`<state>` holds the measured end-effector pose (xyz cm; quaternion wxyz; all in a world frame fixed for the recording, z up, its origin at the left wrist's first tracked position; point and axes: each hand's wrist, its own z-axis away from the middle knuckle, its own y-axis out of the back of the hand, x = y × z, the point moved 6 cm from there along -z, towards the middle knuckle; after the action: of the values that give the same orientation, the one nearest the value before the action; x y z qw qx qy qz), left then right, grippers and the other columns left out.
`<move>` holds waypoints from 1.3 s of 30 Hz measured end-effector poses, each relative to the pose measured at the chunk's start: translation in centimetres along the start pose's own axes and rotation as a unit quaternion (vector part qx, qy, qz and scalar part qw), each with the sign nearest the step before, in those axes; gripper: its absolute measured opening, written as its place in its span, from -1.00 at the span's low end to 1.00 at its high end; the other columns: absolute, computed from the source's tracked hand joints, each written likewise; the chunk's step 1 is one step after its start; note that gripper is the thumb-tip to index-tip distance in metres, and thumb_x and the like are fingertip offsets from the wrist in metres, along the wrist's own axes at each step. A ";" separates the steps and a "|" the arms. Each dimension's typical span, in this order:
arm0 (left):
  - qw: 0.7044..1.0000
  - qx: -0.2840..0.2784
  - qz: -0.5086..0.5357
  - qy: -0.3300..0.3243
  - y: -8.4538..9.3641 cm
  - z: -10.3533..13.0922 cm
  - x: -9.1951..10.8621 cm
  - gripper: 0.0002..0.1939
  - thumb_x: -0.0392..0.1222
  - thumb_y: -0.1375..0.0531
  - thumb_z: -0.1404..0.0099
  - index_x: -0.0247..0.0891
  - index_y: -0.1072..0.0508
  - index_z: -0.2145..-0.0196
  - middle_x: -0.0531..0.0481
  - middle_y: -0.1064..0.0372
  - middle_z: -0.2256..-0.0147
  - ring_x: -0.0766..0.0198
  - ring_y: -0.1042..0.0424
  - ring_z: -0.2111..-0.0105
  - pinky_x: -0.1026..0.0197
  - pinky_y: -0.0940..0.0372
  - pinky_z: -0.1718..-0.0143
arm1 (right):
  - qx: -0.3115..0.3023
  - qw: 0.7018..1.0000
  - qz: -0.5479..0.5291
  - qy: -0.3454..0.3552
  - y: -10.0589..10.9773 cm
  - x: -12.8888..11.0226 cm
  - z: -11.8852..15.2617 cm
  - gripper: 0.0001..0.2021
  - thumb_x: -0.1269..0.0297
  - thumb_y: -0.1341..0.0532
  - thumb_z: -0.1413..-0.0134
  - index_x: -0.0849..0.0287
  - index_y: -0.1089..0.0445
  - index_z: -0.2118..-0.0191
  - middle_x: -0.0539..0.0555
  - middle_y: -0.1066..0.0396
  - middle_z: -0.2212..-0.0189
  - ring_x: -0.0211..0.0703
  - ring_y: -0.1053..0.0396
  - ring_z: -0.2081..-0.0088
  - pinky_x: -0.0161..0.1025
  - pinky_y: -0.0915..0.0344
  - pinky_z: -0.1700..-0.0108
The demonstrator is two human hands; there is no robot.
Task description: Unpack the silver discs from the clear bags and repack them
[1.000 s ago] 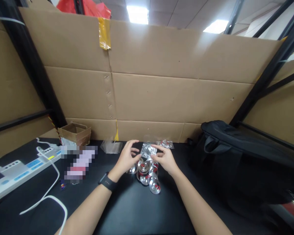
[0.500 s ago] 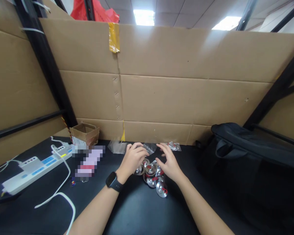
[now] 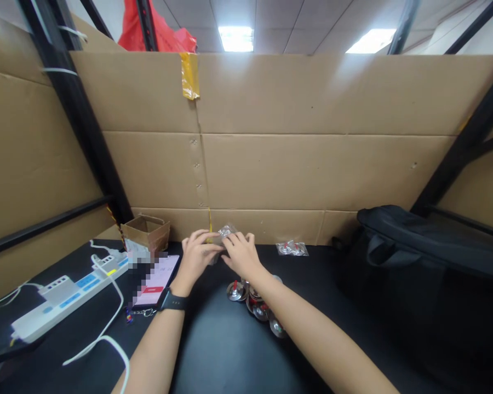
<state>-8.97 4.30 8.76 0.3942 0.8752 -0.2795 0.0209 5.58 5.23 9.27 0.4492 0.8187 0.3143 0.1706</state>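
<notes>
My left hand (image 3: 199,254) and my right hand (image 3: 242,254) meet near the back of the black table, both closed on a clear plastic bag (image 3: 227,230). Part of the bag shows above the fingers, crinkled and shiny; the rest is hidden by them. On the table below my right wrist lies a pile of shiny round metal discs (image 3: 235,291) with red parts. My right forearm covers some of that pile. A flat clear packet (image 3: 291,248) with silvery and red contents lies further right, apart from both hands.
At the left are a white power strip (image 3: 72,295) with cables, a phone (image 3: 158,279) with a lit screen, and a small open cardboard box (image 3: 148,232). A black bag (image 3: 427,284) fills the right side. Cardboard panels (image 3: 271,169) close off the back.
My right hand has moved left from beside the disc pile to meet my left hand, which shifted left. Both now hold the plastic bag, which lay at the back before.
</notes>
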 end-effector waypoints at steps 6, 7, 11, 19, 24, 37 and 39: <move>0.997 -0.006 -0.002 0.074 1.0 0.2 -2.8 -0.68 -0.16 -0.30 -0.24 0.13 -0.56 0.05 0.04 -0.33 -0.20 -0.06 -0.21 -0.19 -0.17 -0.02 -0.18 | -0.054 0.994 -0.047 -0.085 -3.6 0.8 -1.1 -0.78 0.34 -0.09 -0.30 0.16 -0.50 0.22 0.17 -0.53 0.22 -0.03 -0.40 0.13 -0.10 -0.15 0.02; 0.995 0.000 0.006 0.097 1.2 0.3 -3.5 -0.56 -0.16 -0.29 -0.24 0.09 -0.48 -0.08 0.00 -0.30 -0.22 -0.04 -0.22 -0.19 -0.13 -0.05 -0.20 | -0.065 0.990 -0.044 -0.119 -4.1 1.4 -1.0 -0.78 0.35 -0.09 -0.28 0.18 -0.51 0.22 0.19 -0.54 0.23 -0.03 -0.44 0.15 -0.13 -0.19 0.06; 0.973 0.019 0.033 0.229 1.2 1.2 -7.2 -0.35 -0.08 -0.23 -0.26 -0.24 -0.22 -0.26 -0.24 -0.29 -0.19 -0.01 -0.27 -0.20 0.01 -0.15 -0.20 | -0.121 0.967 -0.019 -0.223 -5.6 3.1 -1.1 -0.73 0.39 -0.08 -0.25 0.29 -0.55 0.23 0.35 -0.54 0.26 0.09 -0.52 0.22 -0.14 -0.30 0.20; 0.917 -0.087 0.131 0.368 -3.5 4.1 -11.1 -0.04 0.23 -0.34 -0.07 -0.35 -0.10 -0.25 -0.42 -0.32 -0.14 -0.13 -0.34 -0.16 0.01 -0.23 -0.12 | -0.152 0.977 -0.052 -0.143 -6.9 -0.6 -3.7 -0.72 0.33 -0.09 -0.25 0.28 -0.55 0.17 0.34 -0.55 0.19 0.06 -0.53 0.14 -0.18 -0.35 0.12; 0.904 -0.086 0.166 0.386 -4.3 4.4 -11.7 -0.14 0.10 -0.34 -0.12 -0.31 -0.13 -0.24 -0.36 -0.42 -0.06 -0.08 -0.44 -0.07 0.03 -0.28 -0.06 | -0.173 0.979 -0.085 -0.073 -7.9 -2.9 -4.0 -0.69 0.24 -0.06 -0.29 0.23 -0.54 0.17 0.29 -0.56 0.15 0.05 -0.52 0.09 -0.16 -0.34 0.07; 0.889 -0.092 0.270 0.358 -4.7 3.9 -11.4 -0.33 0.15 -0.38 -0.03 -0.35 -0.46 0.01 -0.26 -0.55 0.09 0.01 -0.55 0.11 0.13 -0.40 0.09 | -0.182 0.972 -0.142 0.036 -9.6 -3.2 -3.0 -0.63 0.50 -0.12 -0.12 0.20 -0.37 -0.05 0.18 -0.49 -0.02 -0.03 -0.42 -0.07 -0.20 -0.26 -0.06; 0.886 -0.088 0.286 0.353 -4.8 3.8 -11.6 -0.36 0.12 -0.39 -0.03 -0.37 -0.48 0.04 -0.26 -0.55 0.10 0.00 -0.54 0.10 0.13 -0.40 0.08 | -0.173 0.972 -0.157 0.033 -9.6 -2.8 -3.1 -0.62 0.51 -0.09 -0.14 0.16 -0.35 -0.07 0.14 -0.50 0.00 -0.04 -0.43 -0.05 -0.19 -0.24 -0.04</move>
<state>-16.99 9.70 -0.10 0.5190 0.6537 -0.3611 0.4158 -1.74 9.15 2.82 0.5950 0.6628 0.4190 0.1764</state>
